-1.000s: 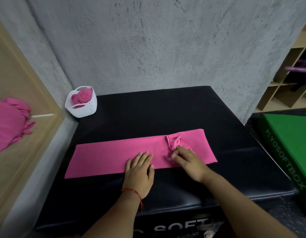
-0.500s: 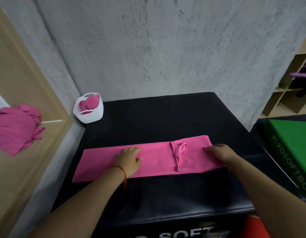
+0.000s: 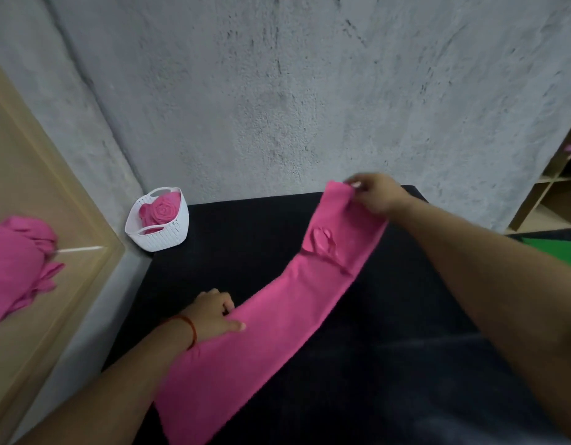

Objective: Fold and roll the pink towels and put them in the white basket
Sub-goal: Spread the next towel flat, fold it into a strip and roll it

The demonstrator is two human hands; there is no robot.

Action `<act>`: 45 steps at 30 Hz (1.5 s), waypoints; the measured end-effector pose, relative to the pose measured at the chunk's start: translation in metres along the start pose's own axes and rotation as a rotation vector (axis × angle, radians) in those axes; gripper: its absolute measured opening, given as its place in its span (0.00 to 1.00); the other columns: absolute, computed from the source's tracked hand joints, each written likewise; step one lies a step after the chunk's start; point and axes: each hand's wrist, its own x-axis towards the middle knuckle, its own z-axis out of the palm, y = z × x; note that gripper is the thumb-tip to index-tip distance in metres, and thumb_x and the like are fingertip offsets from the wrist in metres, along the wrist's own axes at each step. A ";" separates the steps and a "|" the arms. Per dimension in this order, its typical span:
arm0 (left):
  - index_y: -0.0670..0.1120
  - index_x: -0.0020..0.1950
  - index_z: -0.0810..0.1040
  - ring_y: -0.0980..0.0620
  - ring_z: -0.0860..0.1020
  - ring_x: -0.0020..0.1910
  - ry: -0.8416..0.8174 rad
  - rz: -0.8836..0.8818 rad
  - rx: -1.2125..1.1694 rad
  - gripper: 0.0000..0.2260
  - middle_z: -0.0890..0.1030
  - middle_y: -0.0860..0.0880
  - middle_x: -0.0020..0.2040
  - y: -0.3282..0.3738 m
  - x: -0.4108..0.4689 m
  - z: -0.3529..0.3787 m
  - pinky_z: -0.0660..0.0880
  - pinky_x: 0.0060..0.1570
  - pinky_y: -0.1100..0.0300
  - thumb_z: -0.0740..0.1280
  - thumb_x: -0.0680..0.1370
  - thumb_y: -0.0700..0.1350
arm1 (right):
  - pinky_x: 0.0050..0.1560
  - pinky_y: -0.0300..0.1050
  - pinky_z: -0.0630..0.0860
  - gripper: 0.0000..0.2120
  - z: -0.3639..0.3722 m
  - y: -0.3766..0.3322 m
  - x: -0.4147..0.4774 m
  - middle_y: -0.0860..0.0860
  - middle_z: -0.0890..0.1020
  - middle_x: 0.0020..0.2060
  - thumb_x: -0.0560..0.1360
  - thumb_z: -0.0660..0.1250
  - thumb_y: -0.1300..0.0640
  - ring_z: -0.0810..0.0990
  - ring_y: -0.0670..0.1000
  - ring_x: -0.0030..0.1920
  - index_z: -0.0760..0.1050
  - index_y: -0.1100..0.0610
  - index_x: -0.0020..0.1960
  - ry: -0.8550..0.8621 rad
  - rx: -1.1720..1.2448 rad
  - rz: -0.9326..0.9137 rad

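Note:
A pink towel [image 3: 277,319], folded into a long strip, runs diagonally across the black padded box [image 3: 390,364]. My right hand [image 3: 375,194] pinches its far end, lifted off the surface. A small bunched tag or loop shows on the strip near that end. My left hand [image 3: 213,313], with a red string on the wrist, grips the strip's left edge near the middle, thumb on top. The white basket [image 3: 168,234] stands at the box's far left corner, holding rolled pink towels [image 3: 162,211].
A heap of loose pink towels [image 3: 14,261] lies on a wooden ledge at the left. A grey concrete wall stands behind the box. Wooden shelving [image 3: 556,194] and a green box [image 3: 553,250] are at the right.
The strip lay flat and straight across the box; now my right hand has lifted its right end up and away, turning the strip diagonal. My left hand shifted to the strip's left edge.

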 end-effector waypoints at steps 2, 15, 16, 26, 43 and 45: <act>0.54 0.49 0.79 0.55 0.81 0.46 0.057 0.014 -0.188 0.12 0.81 0.54 0.48 0.016 0.007 0.014 0.80 0.54 0.50 0.77 0.71 0.56 | 0.72 0.62 0.71 0.27 -0.004 -0.029 0.048 0.53 0.76 0.72 0.79 0.72 0.50 0.76 0.59 0.69 0.70 0.42 0.76 0.187 -0.112 -0.060; 0.54 0.64 0.68 0.57 0.79 0.49 0.239 -0.113 -0.330 0.20 0.75 0.54 0.55 0.064 -0.022 0.071 0.79 0.49 0.57 0.71 0.78 0.56 | 0.65 0.55 0.77 0.28 0.108 0.032 -0.018 0.55 0.77 0.67 0.77 0.72 0.50 0.78 0.57 0.66 0.71 0.50 0.75 -0.031 -0.028 0.123; 0.53 0.60 0.69 0.55 0.80 0.47 0.210 -0.145 -0.325 0.17 0.77 0.53 0.53 0.065 -0.027 0.073 0.81 0.48 0.55 0.71 0.77 0.56 | 0.65 0.54 0.77 0.28 0.114 0.037 -0.030 0.54 0.78 0.67 0.77 0.72 0.50 0.78 0.56 0.65 0.71 0.50 0.75 -0.048 -0.008 0.143; 0.48 0.49 0.84 0.53 0.84 0.41 0.051 -0.230 -0.386 0.10 0.85 0.51 0.43 0.077 -0.110 0.098 0.83 0.44 0.59 0.72 0.72 0.51 | 0.68 0.52 0.73 0.25 0.164 0.042 -0.229 0.45 0.72 0.72 0.81 0.65 0.42 0.73 0.52 0.69 0.69 0.44 0.76 -0.062 -0.097 -0.024; 0.60 0.48 0.84 0.57 0.78 0.37 0.147 -0.001 -0.525 0.16 0.84 0.51 0.46 0.040 -0.157 0.122 0.75 0.38 0.62 0.69 0.75 0.36 | 0.80 0.49 0.55 0.19 0.191 0.059 -0.336 0.32 0.72 0.69 0.80 0.63 0.32 0.62 0.43 0.76 0.76 0.32 0.69 -0.065 -0.093 -0.245; 0.58 0.50 0.85 0.55 0.76 0.32 0.120 0.013 -0.567 0.22 0.86 0.46 0.45 0.038 -0.155 0.124 0.72 0.34 0.62 0.67 0.71 0.31 | 0.78 0.52 0.60 0.18 0.199 0.054 -0.337 0.33 0.75 0.65 0.80 0.62 0.33 0.67 0.43 0.71 0.79 0.34 0.66 0.029 -0.118 -0.251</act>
